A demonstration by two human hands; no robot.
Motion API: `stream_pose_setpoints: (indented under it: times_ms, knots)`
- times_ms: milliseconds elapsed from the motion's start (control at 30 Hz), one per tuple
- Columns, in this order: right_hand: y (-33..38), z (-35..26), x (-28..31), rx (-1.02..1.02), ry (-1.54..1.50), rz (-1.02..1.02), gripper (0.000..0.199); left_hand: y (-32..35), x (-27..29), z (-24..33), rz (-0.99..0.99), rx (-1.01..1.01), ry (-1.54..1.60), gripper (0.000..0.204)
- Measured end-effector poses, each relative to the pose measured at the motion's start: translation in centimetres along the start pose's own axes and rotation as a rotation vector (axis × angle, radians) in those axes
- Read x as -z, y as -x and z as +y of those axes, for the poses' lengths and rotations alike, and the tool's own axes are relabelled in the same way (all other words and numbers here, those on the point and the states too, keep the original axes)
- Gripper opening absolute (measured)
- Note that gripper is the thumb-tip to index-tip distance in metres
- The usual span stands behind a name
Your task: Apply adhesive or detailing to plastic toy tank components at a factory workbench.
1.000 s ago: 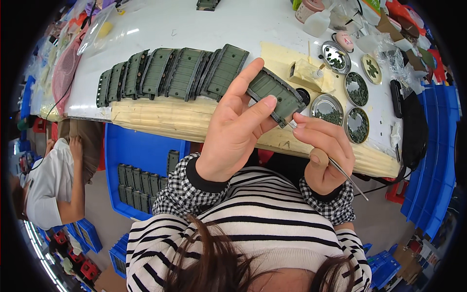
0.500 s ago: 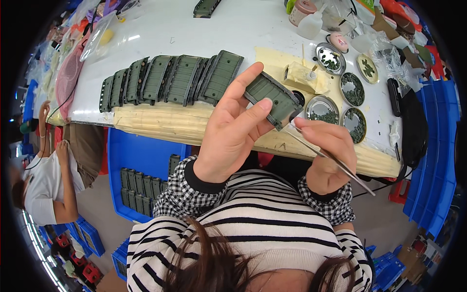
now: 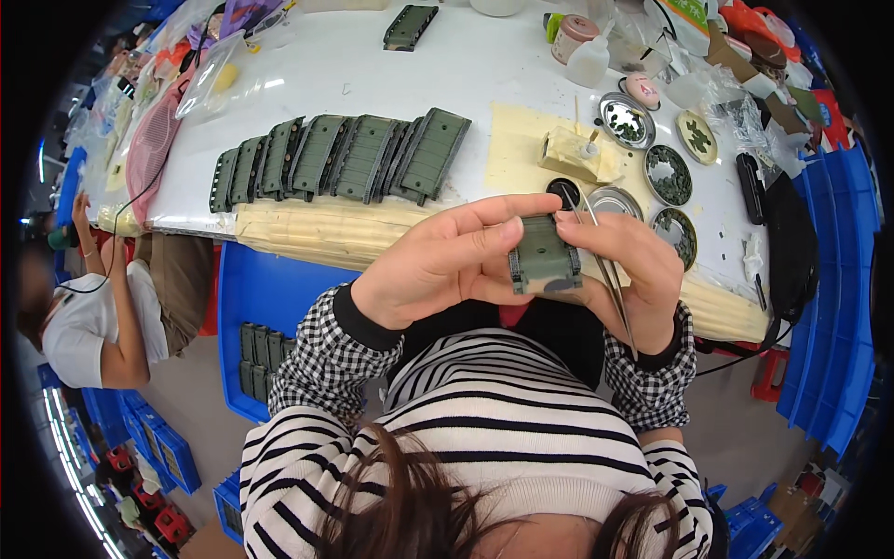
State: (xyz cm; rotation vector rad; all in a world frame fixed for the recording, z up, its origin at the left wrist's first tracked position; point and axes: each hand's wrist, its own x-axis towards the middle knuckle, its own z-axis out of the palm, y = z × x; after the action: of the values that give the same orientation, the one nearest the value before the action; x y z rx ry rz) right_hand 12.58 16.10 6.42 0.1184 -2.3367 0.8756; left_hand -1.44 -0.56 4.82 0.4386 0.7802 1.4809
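A dark green ribbed plastic part (image 3: 545, 261) with camouflage patches at its near end is held up over the table's front edge. My left hand (image 3: 424, 256) grips it along the left side between thumb and fingers. On its right side, the fingers of my right hand (image 3: 638, 261) touch the part while also holding metal tweezers (image 3: 615, 293), which slant across the palm. Behind my hands, several similar green parts (image 3: 363, 158) lean against one another in a row. Beyond the right fingers, a metal dish (image 3: 622, 193) is partly hidden.
More round dishes (image 3: 668, 149) with small green pieces stand at the right, beside a yellowish block (image 3: 568, 154) and a black round container (image 3: 562, 190). A lone green part (image 3: 410, 28) lies far back. A blue bin (image 3: 265, 289) sits below the table's left; another person (image 3: 107, 317) works at far left.
The green part has swung round and come lower and nearer, its patched end now facing me. My right fingers have closed in on its side, and the tweezers have turned steeper.
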Motion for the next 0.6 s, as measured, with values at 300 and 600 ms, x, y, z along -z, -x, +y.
stream_pose_setpoints:
  times_ms: [300, 600]
  knots:
    - [1.9, -1.6, -0.2, -0.194, -0.096, 0.029, 0.033, 1.3, -1.2, -1.7, 0.081, 0.159, -0.232, 0.069]
    - [2.5, -2.5, -0.6, -0.178, -0.053, 0.076, 0.030, 2.2, -1.9, -2.2, 0.136, 0.215, -0.209, 0.068]
